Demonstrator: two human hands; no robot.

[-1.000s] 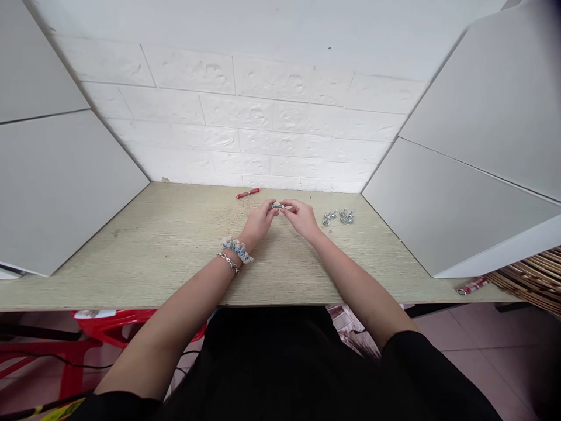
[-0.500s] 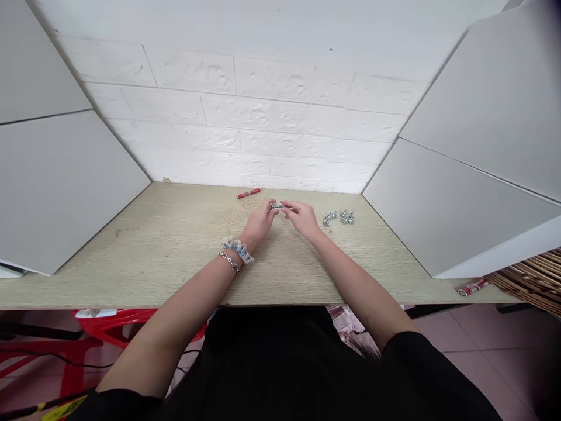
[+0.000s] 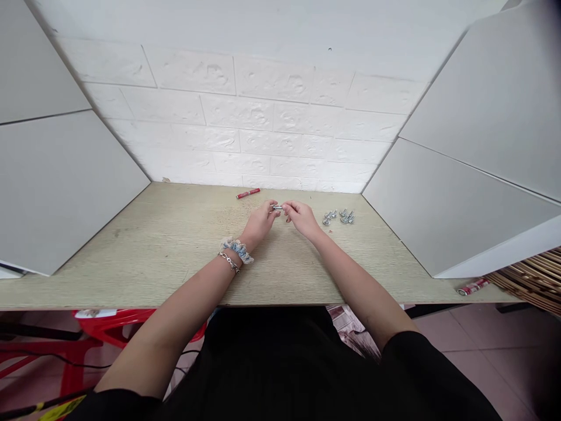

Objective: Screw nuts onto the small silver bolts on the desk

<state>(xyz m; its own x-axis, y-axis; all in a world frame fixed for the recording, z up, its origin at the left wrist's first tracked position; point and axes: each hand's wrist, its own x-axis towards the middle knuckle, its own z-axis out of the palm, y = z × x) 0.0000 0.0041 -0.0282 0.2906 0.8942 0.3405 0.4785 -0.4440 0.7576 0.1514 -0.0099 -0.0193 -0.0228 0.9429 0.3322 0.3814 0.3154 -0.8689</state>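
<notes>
My left hand (image 3: 259,223) and my right hand (image 3: 300,217) meet over the far middle of the wooden table (image 3: 166,245). Between their fingertips they pinch a small silver metal bolt (image 3: 277,207), held level just above the tabletop. The left fingers grip its left end, the right fingers are closed round its right end. A scrunchie and a chain bracelet sit on my left wrist. A small pile of several silver metal fasteners (image 3: 339,217) lies on the table just right of my right hand.
A red tube-like item (image 3: 248,193) lies near the back wall. Grey panels close in the table at the left (image 3: 61,187) and right (image 3: 460,210). A red-white wrapper (image 3: 472,286) lies at the right front edge beside a wicker basket (image 3: 532,278). Red stool below left.
My right fingers have slid a little left along the bolt, closing nearer to my left fingertips. Both hands otherwise stay in place.
</notes>
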